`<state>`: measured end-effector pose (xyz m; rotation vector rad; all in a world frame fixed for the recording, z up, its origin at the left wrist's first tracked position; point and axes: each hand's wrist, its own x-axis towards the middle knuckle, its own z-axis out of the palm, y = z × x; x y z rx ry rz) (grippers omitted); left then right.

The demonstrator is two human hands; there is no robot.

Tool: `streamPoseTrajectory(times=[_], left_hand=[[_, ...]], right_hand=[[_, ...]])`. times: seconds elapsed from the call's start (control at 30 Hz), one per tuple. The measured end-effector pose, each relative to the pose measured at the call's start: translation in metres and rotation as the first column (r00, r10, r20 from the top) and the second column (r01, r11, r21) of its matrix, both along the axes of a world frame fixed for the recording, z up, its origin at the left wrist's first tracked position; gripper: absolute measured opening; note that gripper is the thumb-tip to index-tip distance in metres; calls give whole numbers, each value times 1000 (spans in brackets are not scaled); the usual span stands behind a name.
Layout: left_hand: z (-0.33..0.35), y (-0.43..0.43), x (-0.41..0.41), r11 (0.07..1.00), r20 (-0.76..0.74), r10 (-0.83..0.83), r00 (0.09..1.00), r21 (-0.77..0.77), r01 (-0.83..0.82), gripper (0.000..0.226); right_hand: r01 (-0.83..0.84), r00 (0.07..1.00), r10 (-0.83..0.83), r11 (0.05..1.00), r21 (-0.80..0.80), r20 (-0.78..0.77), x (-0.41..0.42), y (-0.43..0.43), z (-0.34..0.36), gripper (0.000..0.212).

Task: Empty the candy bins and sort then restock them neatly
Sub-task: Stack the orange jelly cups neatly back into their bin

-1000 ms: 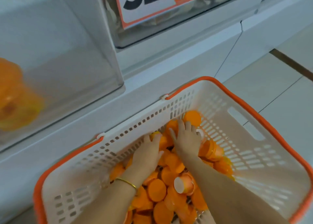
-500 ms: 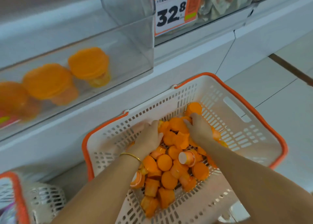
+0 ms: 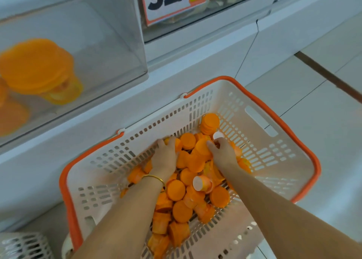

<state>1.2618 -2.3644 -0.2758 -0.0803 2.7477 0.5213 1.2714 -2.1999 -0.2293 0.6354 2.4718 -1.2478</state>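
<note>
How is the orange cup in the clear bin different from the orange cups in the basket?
The bin cup sits lid up in the clear bin; the basket cups lie jumbled in the basket, some on their sides. Nothing touches the bin cup; the left hand and right hand dig into the basket cups. All have orange lids.

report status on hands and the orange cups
Left hand and right hand both gripping orange cups in basket. Clear bin up left holds a few. Nothing blocking.

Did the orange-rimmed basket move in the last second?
No. The basket still has its far corner below the same seam in the shelf base; only the camera shifted.
</note>
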Motion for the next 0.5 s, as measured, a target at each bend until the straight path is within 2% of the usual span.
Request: streamPoseTrajectory(times=[0.1,0.17,0.27,0.33,0.4,0.5], left_hand=[[1,-4,0,982,-16,83,996,172,-79,42],[16,-9,-1,927,16,150,989,346,-146,32],[72,-15,4,763,283,192,940,559,-324,33],[121,-19,11,706,383,151,911,604,-370,41],[177,-25,20,722,320,108,941,625,-296,41],[265,-44,38,726,166,54,985,670,-153,29]], right_hand=[[-12,1000,12,1000,-28,-22,1,5,13,30],[31,999,-33,996,-87,-16,2,10,25,30],[119,992,-128,963,-244,-22,10,10,56,29],[54,989,-91,953,-298,-113,21,6,89,23],[-47,969,-32,951,-306,-246,33,0,134,20],[-181,890,8,924,-337,-456,42,-13,214,12]])
